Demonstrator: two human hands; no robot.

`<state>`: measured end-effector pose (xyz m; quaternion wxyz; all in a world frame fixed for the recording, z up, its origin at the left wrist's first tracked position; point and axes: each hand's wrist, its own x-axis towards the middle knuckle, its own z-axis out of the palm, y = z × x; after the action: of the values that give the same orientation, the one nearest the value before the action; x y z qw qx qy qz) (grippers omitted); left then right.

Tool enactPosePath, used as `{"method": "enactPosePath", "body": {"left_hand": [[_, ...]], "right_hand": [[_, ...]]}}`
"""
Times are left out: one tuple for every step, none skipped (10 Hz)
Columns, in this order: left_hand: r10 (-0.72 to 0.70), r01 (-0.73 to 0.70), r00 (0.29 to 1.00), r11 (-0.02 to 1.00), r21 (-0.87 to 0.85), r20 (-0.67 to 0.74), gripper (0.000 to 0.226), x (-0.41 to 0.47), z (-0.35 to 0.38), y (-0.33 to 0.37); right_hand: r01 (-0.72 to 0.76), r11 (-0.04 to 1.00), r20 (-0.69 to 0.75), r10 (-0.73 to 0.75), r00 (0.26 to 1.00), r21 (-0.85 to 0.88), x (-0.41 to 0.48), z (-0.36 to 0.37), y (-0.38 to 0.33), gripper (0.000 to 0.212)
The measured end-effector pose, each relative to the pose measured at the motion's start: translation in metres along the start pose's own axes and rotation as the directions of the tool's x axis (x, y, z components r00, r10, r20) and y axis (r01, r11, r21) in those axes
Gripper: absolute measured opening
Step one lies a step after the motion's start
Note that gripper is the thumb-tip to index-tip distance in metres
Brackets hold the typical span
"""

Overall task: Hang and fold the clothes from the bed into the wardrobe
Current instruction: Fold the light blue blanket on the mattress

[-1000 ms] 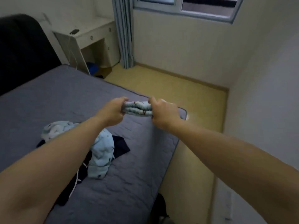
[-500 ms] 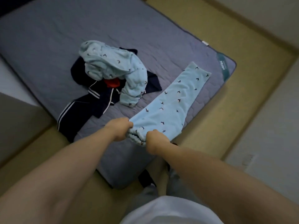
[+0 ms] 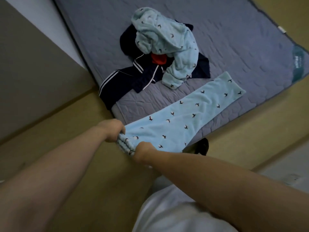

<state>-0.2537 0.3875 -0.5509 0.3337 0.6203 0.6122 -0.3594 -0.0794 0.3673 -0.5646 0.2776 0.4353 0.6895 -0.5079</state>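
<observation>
Light blue pyjama trousers (image 3: 182, 118) with small dark bird prints lie stretched flat across the corner of the grey mattress (image 3: 234, 39). Their bunched waistband hangs off the mattress edge. My left hand (image 3: 112, 130) and my right hand (image 3: 143, 150) both grip that waistband, close together. Farther up the bed lies a heap: a matching light blue top (image 3: 168, 42) over a dark navy garment with white stripes (image 3: 127, 79), with a bit of red cloth (image 3: 158, 58) showing between them.
Yellowish floor surrounds the mattress. A grey-brown panel (image 3: 30, 67) rises at the left, beside a white wall strip. A dark slipper (image 3: 201, 146) sits on the floor below the trousers. My white shirt (image 3: 175, 213) fills the bottom middle.
One second ago I held the trousers bunched up above the bed, looking across the room. They now lie spread out along the mattress, and my view has tilted down.
</observation>
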Motion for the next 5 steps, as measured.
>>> {"method": "enactPosePath", "body": {"left_hand": [[-0.063, 0.061, 0.993, 0.998, 0.021, 0.095, 0.043, -0.015, 0.002, -0.010], [-0.103, 0.081, 0.975, 0.990, 0.117, 0.198, 0.048, -0.017, -0.007, -0.006], [-0.082, 0.054, 0.983, 0.984, 0.169, 0.163, 0.056, -0.002, -0.021, 0.005], [-0.043, -0.001, 0.984, 0.968, 0.252, 0.171, 0.058, 0.019, -0.065, 0.042], [0.048, -0.068, 0.993, 0.978, 0.198, 0.104, 0.046, 0.045, -0.111, 0.087]], "right_hand": [[0.058, 0.998, 0.089, -0.061, 0.994, 0.034, -0.007, 0.004, -0.019, 0.041], [0.058, 0.998, 0.146, -0.063, 0.987, 0.037, -0.010, 0.005, -0.028, 0.034], [0.044, 0.998, 0.141, -0.051, 0.989, 0.052, -0.013, -0.007, -0.016, 0.034], [-0.038, 0.994, 0.113, 0.026, 0.993, 0.106, -0.021, -0.049, 0.022, 0.036], [-0.120, 0.980, 0.040, 0.115, 0.993, 0.162, -0.025, -0.101, 0.075, 0.014]]}}
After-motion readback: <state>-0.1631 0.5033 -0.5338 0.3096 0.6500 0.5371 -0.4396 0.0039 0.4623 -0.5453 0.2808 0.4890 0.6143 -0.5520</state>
